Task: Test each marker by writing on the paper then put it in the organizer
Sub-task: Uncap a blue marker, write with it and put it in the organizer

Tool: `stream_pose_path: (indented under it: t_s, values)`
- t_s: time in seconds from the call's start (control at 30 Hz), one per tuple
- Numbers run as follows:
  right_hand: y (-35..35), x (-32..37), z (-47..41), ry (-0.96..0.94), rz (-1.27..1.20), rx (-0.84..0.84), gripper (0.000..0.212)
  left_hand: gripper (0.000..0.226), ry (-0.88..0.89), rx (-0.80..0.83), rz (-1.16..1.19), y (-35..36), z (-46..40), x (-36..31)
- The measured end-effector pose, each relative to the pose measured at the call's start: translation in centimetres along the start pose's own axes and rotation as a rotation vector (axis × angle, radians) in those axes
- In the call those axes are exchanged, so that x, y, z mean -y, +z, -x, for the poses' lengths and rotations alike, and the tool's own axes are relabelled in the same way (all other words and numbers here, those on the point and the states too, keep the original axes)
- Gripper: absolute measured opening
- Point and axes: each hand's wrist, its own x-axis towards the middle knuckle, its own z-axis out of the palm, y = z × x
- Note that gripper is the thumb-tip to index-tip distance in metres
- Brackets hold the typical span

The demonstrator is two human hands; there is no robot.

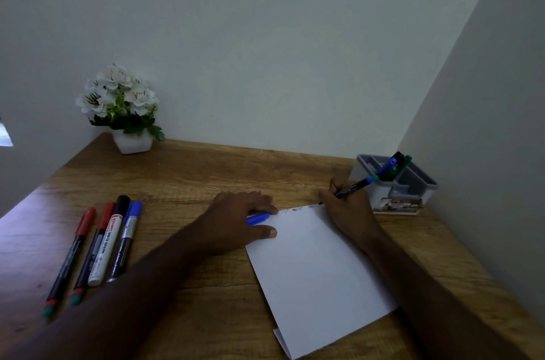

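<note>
Marker, slim and black-barrelled with a blue tail (355,185), sits pinched in your right hand (348,209), tip on the white paper sheet's (318,265) far edge, tail aimed at the grey plastic organizer (418,182) just beyond; your left hand (239,221) steadies the sheet, holding the blue cap (257,218).

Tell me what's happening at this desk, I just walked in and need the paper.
A person is testing markers. The right hand writes with a marker at the paper's top edge, while the left hand steadies the sheet and holds a blue cap. Four markers lie waiting; a few stand in the organizer.
</note>
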Motion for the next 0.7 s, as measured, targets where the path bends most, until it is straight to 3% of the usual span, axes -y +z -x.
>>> stream_pose_path:
  t_s: [0.7]
  values:
    - [-0.03, -0.04, 0.04, 0.0, 0.014, 0.011, 0.033, 0.049, -0.01, 0.002, -0.02, 0.06, -0.05, -0.11]
